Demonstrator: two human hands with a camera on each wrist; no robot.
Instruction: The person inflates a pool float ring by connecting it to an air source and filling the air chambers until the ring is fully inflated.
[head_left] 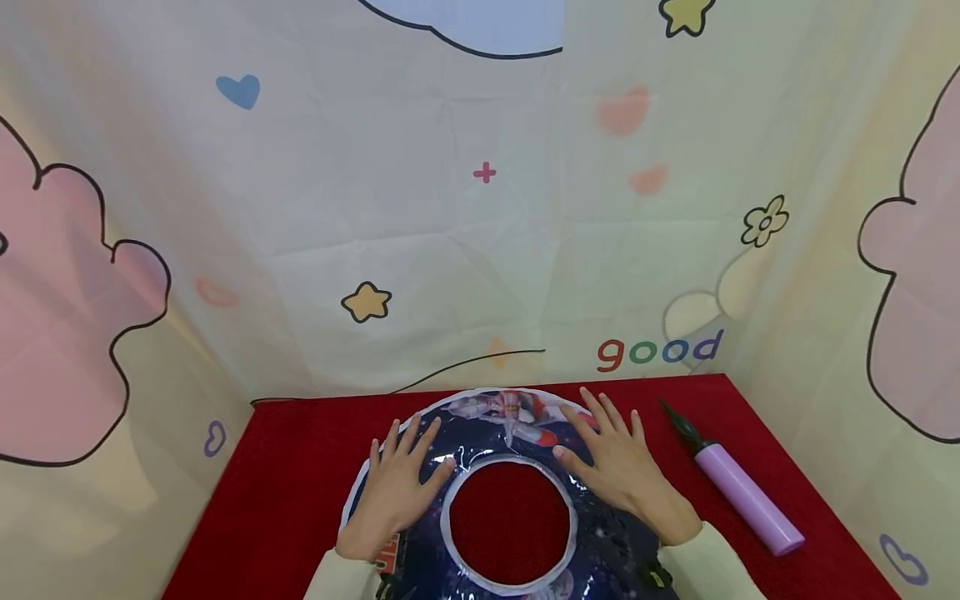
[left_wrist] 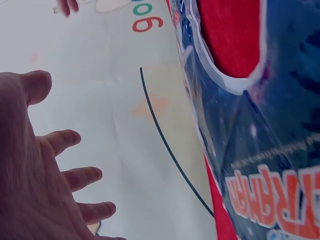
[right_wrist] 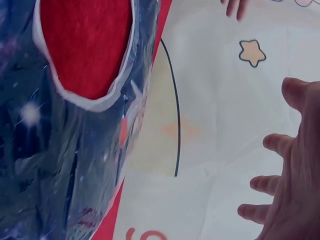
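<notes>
A dark blue inflatable swim ring (head_left: 480,435) with white seams and printed figures lies on the red cloth, its near part cut off by the frame. Orange lettering (left_wrist: 275,195) shows on its side in the left wrist view. My left hand (head_left: 397,492) is over the ring's left side, fingers spread. Over the right side is my right hand (head_left: 626,471), likewise with fingers spread. In both wrist views the palms appear raised above the ring's surface, with a gap beneath. Neither hand grips anything. The ring looks puffed, with creases in its plastic.
A purple hand pump (head_left: 750,498) with a black nozzle (head_left: 681,423) lies to the right of the ring. Red cloth (head_left: 247,500) covers the table. Behind and at both sides hangs a pale printed curtain (head_left: 420,208).
</notes>
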